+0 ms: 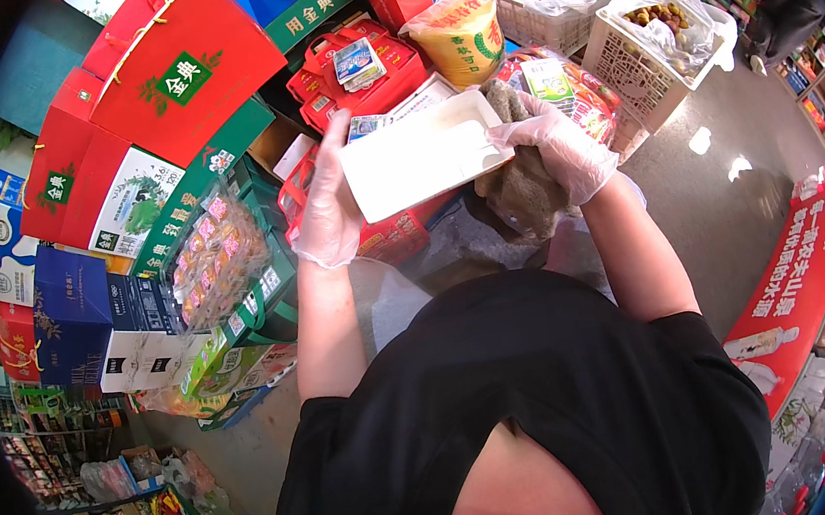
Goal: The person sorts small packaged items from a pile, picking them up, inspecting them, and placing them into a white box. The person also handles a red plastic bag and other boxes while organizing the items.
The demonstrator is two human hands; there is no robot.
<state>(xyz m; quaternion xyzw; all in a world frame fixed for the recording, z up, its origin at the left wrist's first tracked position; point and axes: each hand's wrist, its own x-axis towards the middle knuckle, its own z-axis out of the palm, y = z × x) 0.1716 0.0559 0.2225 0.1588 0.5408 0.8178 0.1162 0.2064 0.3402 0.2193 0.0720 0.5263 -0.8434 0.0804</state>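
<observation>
In the middle of the view is an open, shallow white box (410, 167), tilted and brightly lit by the sun. My left hand (329, 198), in a thin clear glove, holds its left end. The gloved right hand (558, 140) grips its right end near the rim. A crumpled grey-brown cloth (530, 188) hangs under and beside my right hand and seems to be held in it. Just beyond the box are red gift boxes (363, 74) with small packs (359, 63) on top, and a yellow bag (461, 34) bearing writing.
Red and blue milk cartons (183, 85) are stacked at the left, beside a clear pack of small cakes (220, 255). Lined plastic crates (652, 59) of fruit stand at the back right. A red banner (793, 293) fronts bottles on the right. Grey floor (686, 206) shows between.
</observation>
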